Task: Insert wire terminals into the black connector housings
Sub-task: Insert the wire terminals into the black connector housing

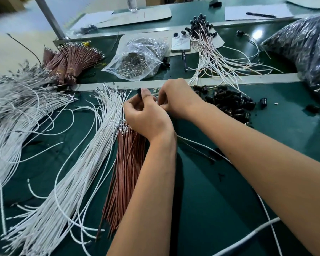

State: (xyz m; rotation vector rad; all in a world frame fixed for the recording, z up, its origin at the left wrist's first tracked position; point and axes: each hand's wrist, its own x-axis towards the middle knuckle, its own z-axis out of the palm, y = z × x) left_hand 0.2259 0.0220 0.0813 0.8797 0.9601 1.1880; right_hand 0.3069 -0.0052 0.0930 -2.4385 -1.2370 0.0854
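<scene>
Head: left hand (146, 117) pinches small black housing (139, 91).

Legible text — none. Far cardboard sheet (137, 14) bears faint red pen marks, unreadable; far white paper (255, 12) and phone (180, 43) back show no readable lettering — too blurred.

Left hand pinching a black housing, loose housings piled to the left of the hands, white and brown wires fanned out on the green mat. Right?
One thing is off: the pile of loose housings lies to the right of the hands, not the left, as the head view shows. The rest stands: the left hand pinches a black housing, with white wires and brown wires on the green mat.
</scene>
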